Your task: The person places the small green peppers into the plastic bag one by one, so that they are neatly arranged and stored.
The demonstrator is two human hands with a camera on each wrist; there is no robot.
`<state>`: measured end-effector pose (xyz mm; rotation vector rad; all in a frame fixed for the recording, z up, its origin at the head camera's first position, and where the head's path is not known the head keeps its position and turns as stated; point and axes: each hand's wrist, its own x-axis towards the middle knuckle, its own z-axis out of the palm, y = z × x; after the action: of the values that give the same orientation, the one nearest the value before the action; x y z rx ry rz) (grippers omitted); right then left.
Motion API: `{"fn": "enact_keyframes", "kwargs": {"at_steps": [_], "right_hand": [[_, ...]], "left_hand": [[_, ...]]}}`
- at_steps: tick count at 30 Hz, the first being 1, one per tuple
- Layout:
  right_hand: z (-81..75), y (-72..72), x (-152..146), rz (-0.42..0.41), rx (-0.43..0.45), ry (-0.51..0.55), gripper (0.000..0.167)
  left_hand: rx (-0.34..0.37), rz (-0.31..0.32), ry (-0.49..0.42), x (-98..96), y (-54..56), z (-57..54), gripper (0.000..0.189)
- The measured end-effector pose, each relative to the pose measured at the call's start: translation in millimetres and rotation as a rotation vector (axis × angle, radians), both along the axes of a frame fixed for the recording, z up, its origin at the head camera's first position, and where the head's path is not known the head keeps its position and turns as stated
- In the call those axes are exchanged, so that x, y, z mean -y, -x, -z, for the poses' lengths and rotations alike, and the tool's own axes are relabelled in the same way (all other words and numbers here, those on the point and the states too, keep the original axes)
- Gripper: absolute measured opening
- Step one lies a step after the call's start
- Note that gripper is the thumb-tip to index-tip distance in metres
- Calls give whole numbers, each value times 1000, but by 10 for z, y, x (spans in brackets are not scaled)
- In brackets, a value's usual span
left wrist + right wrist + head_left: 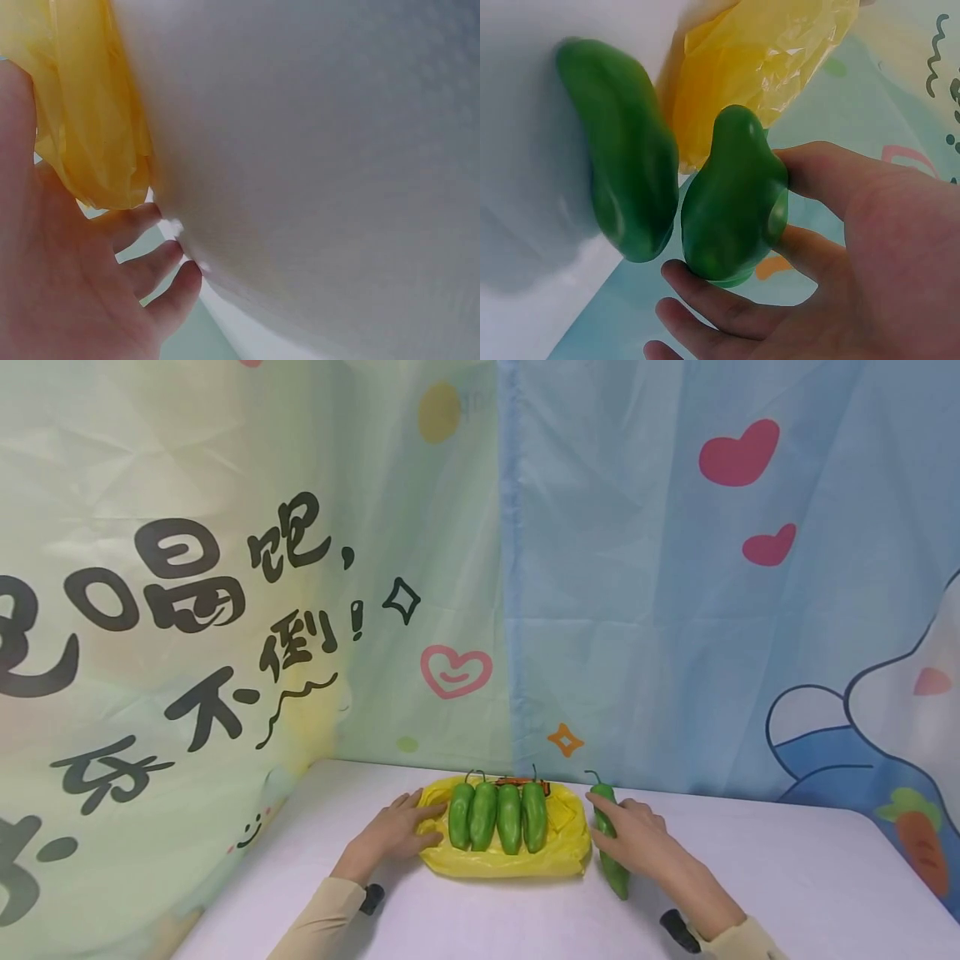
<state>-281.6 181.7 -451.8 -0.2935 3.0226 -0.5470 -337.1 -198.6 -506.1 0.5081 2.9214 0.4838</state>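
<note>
— Fingers of the right hand (636, 835): do they have anything?
— Yes, thumb and index pinch the held pepper (731, 195), just right of the bag (510, 865); the other fingers are spread.
— Which way does it point?
— Its long axis runs roughly front to back beside the bag, narrow end toward the person, broad end toward the backdrop (600, 568).
— Anything under it?
— The loose pepper (622, 157), on the table (750, 868) to the bag's right, lying much the same way. I can't tell if the two touch.
— And the pose?
— Back of the hand up, forearm slanting in from the bag's near right.
— The left hand (397, 831)?
— At the bag's left end, fingers released, nearly straight, thumb and index resting against the plastic. That forearm slants in from the bag's near left.
— What's in the bag?
— Four peppers (509, 820) side by side, long axes front to back, stems toward the backdrop. A reddish thing (517, 786), too small to make out, sits at the bag's far rim.
</note>
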Motion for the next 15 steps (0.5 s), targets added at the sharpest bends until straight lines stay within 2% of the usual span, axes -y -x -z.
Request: {"fn": "enact_keyframes", "kwargs": {"at_steps": [15], "right_hand": [[-28,-14,86,-13,-7,-1,58]], "left_hand": [[-4,4,6,-3,1,-2,55]]}}
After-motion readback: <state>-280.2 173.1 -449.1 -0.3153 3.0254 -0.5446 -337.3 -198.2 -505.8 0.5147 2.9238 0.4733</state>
